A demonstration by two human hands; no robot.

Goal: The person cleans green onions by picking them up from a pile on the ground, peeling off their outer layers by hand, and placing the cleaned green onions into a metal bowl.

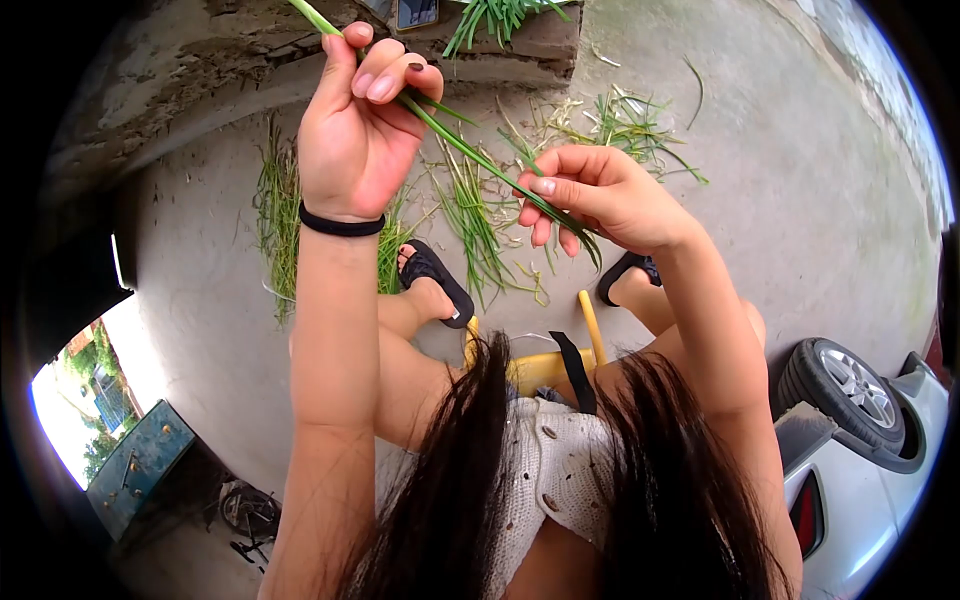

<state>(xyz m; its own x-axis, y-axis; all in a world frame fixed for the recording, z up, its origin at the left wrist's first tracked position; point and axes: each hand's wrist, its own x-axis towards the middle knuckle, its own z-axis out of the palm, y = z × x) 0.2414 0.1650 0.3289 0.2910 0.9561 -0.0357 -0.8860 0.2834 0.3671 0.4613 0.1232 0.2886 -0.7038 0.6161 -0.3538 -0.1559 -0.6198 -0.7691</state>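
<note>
A long green onion [462, 145] stretches diagonally between my hands, its pale end up at the left and its leaf tips down at the right. My left hand [362, 140], a black band round its wrist, is closed on the stalk near the pale end. The thumb and fingers of my right hand [605, 195] pinch the leaves towards their tips. Below my hands, loose green onions [475, 215] and pale scraps lie on the ground.
A larger green bundle [278, 200] lies at the left by my sandal [437, 280]. More trimmings [635, 125] are scattered ahead. Cut greens [500, 20] and a phone [417, 12] rest on a ledge [510, 62]. A yellow stool [540, 370] is between my legs; a car [870, 510] stands right.
</note>
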